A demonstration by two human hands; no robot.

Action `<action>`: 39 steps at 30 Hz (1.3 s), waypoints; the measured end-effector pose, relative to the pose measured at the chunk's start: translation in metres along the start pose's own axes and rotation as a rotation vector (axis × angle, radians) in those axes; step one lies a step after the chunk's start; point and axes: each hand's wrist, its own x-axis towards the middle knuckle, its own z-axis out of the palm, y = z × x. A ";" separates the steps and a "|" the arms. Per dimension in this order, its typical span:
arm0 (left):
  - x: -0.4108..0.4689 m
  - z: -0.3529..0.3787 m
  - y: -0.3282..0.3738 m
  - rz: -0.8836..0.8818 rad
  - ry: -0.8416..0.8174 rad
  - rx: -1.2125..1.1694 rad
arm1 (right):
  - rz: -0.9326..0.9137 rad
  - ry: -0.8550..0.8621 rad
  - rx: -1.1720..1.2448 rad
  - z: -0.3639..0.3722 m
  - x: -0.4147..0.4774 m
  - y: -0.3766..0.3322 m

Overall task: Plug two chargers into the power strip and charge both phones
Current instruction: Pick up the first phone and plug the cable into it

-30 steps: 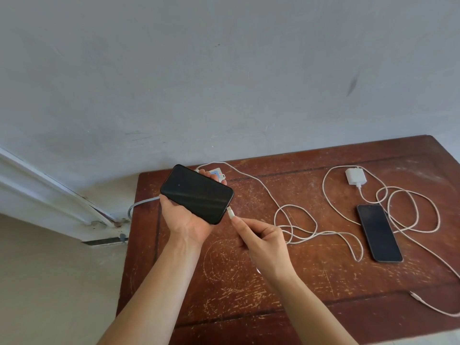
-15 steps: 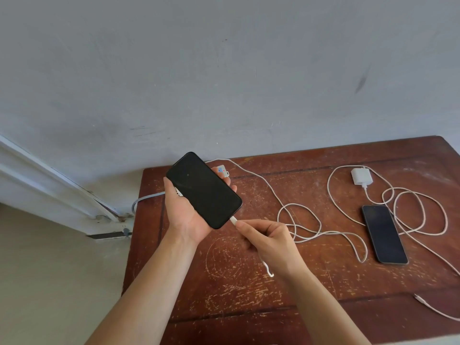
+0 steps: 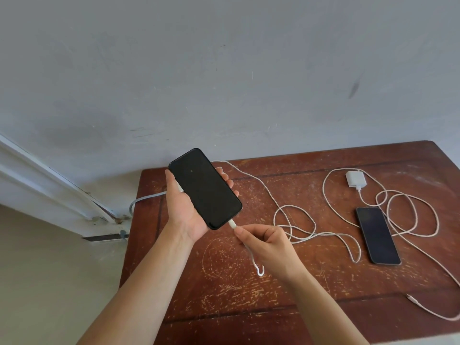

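Head view: left hand (image 3: 185, 215) wrapped around raised phone (image 3: 205, 188), right hand (image 3: 267, 247) pinching cable connector (image 3: 232, 224) at its port; risk: angled entry jams the connector.

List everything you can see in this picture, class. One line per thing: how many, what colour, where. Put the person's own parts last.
phone in hand: 1, black, dark screen, held above the table's left part
phone on table: 1, black, lying flat at the right
charger plug: 1, white, lying loose at the far right of the table
cable connector: 1, white, at the held phone's bottom edge
cables: 2, white, looped across the table between the phones
free cable end: 1, white, near the table's front right edge
grey cord: 1, hanging over the table's left edge
table: 1, scratched reddish-brown wood, against a grey wall
left hand: 1, gripping the held phone
right hand: 1, fingers pinching the connector
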 end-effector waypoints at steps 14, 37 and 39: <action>-0.013 -0.007 -0.002 -0.008 0.106 0.026 | -0.039 0.001 -0.055 0.007 -0.004 0.010; -0.025 -0.011 -0.010 0.025 0.354 0.226 | 0.064 0.058 0.290 0.005 0.004 0.020; -0.025 -0.010 -0.009 0.026 0.374 0.244 | 0.058 0.053 0.285 0.004 0.005 0.022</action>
